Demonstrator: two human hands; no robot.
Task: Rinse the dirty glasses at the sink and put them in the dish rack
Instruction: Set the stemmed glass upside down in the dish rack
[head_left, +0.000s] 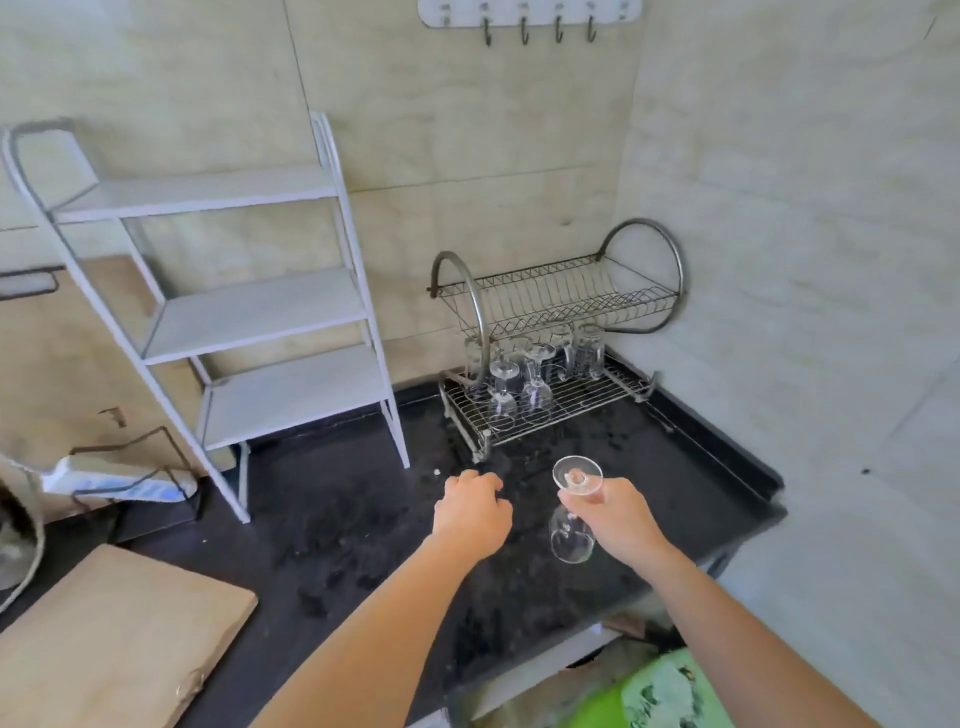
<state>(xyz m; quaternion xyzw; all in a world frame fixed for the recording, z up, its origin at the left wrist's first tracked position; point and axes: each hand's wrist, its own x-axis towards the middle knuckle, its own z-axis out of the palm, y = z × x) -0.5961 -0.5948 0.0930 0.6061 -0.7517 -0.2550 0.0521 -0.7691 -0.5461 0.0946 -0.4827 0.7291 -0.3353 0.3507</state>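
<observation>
The right hand (613, 512) pinches a glass (574, 512) upside down; the left hand (470, 512) curls on nothing — next, set it gently in the rack (613, 395).

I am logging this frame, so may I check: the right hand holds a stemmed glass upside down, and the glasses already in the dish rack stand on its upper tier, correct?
Not quite. In the head view the right hand holds the stemmed glass upside down, and the glasses already in the dish rack stand on its lower tier, not the upper.
</observation>
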